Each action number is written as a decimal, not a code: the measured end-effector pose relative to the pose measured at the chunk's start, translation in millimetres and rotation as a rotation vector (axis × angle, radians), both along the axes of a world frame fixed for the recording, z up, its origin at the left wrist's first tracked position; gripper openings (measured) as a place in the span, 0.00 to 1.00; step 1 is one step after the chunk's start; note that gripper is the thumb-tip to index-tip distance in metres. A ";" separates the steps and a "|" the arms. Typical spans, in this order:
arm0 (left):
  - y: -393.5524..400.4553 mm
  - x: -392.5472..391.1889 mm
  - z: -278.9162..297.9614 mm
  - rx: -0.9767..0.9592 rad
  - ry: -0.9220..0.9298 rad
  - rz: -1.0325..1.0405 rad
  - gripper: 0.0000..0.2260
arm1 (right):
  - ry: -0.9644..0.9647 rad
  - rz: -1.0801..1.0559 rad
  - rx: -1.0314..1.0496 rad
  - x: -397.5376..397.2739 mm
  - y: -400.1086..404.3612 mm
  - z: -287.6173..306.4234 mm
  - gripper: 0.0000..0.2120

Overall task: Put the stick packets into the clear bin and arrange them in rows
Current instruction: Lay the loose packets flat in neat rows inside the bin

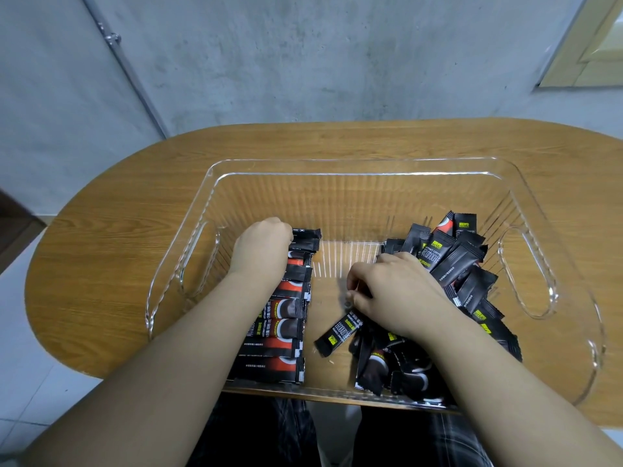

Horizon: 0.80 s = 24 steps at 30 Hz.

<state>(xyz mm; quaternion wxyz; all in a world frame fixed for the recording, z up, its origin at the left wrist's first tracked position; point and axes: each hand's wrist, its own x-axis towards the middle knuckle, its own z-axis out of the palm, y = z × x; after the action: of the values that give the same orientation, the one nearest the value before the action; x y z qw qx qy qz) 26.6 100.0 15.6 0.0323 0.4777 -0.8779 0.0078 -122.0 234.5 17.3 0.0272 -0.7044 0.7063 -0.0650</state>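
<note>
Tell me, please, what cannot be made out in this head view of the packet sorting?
- Far end of the packet row: under the left hand.
- Left fingertips: curled out of sight.
- Packets in the loose pile beneath the right hand: covered.
- Small print: too small.
- Clear bin near wall: partly hidden by forearms.

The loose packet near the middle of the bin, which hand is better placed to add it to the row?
The right hand, probably. Its fingers are already pinching the loose packet by its upper end. The left hand is at the far end of the row, on the bin's left side.
</note>
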 end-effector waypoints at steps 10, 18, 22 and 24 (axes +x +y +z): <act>-1.6 1.0 1.8 0.021 -0.020 0.032 0.07 | -0.011 -0.002 0.004 -0.4 -1.2 -1.0 0.13; 0.4 2.3 3.3 0.031 -0.019 0.023 0.07 | -0.015 0.003 0.011 -1.3 -0.9 -1.3 0.13; 1.3 1.4 5.9 0.033 -0.015 0.033 0.07 | -0.024 0.000 -0.002 -0.8 -0.5 -1.3 0.12; 2.0 1.4 6.4 0.032 0.007 0.032 0.08 | -0.018 -0.002 -0.002 -0.6 -0.7 -1.6 0.12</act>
<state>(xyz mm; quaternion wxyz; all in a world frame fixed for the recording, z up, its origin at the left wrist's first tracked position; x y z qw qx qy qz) 28.1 102.0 22.0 0.0276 0.4922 -0.8700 -0.0073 -122.6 233.8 15.7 0.0326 -0.7032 0.7066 -0.0721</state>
